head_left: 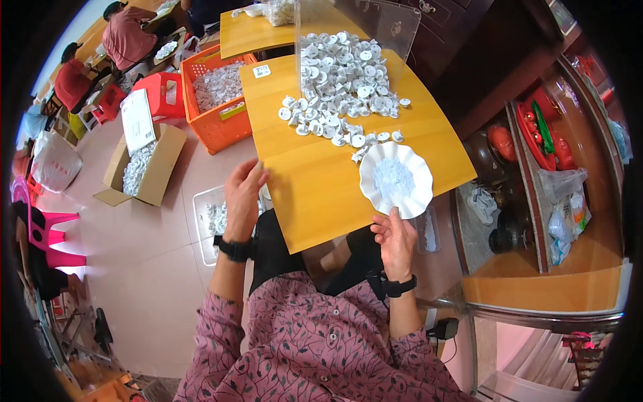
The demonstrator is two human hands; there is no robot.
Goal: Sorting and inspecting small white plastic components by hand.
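My right hand [396, 246] grips the near rim of a white scalloped plate [422, 194], its thumb on top of the rim. A heap of small pale bluish-white pieces [393, 177] lies in the plate, too fine to make out singly. My left hand [242, 197] is at the left edge of the yellow wooden table [301, 214], thumb and fingertips drawn together; whatever may be between them is too small to tell. Beyond the plate, a large pile of white round plastic parts with stems [345, 77] spreads over the table from a clear plastic bin [408, 30].
An orange crate [218, 130] of white parts stands left of the table, near a cardboard box [171, 144] holding more. Below my left hand is a clear tub [204, 231]. Shelves [536, 194] stand at right. Several people sit at the far left around red stools [161, 94].
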